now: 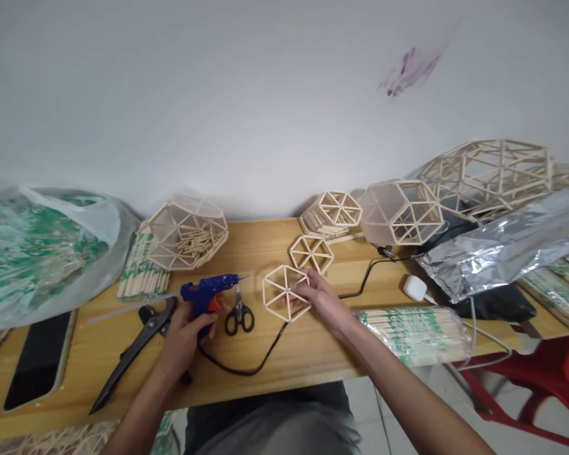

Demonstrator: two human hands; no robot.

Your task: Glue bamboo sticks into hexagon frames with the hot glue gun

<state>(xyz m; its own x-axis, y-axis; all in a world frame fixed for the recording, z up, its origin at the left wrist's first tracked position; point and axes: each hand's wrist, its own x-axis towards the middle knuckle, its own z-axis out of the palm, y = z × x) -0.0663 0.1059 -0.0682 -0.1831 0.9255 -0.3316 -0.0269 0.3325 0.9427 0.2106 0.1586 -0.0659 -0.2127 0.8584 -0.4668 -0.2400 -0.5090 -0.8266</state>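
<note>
My left hand (184,335) is wrapped round the handle of a blue hot glue gun (203,294), whose nozzle points right. My right hand (322,300) grips the right side of a hexagonal wooden stick frame (287,292) with spokes meeting at its centre, tilted up above the table. Between the two hands lies a pair of small black scissors (239,318). Behind the held frame another hexagonal frame (312,254) rests against a stack of hexagons (334,212). Large black-handled cutters (137,351) lie beside my left hand, partly behind it.
On the wooden table (260,243), a stick-framed bowl (184,230) holds short sticks. A plastic bag (52,253) and phone (40,360) are left. Rightward are a lantern-like frame (401,212), wrapped chopsticks (415,335), foil packaging (507,234) and a white charger (415,288). A black cord (246,373) crosses the front.
</note>
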